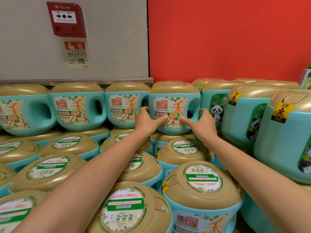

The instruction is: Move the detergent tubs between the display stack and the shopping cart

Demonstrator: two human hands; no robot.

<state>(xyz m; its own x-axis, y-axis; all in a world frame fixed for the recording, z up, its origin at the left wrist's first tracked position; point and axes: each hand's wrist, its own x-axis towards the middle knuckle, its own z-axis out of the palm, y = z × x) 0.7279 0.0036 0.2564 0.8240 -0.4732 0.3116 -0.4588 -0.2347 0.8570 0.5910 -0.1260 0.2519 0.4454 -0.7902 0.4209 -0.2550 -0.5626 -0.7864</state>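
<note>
A teal detergent tub [175, 101] with a gold lid and a Liby label stands in the top back row of the display stack [77, 106]. My left hand [148, 119] grips its left side, thumb across the front label. My right hand [200, 121] grips its right side by the handle, thumb on the front. The tub rests on the gold lids of lower tubs. The shopping cart is out of view.
Several more teal tubs fill the lower tiers in front [202, 180]. Taller panda-label tubs [244, 115] stand to the right. Behind are a grey wall with a red fire alarm box [66, 20] and a red wall [227, 39].
</note>
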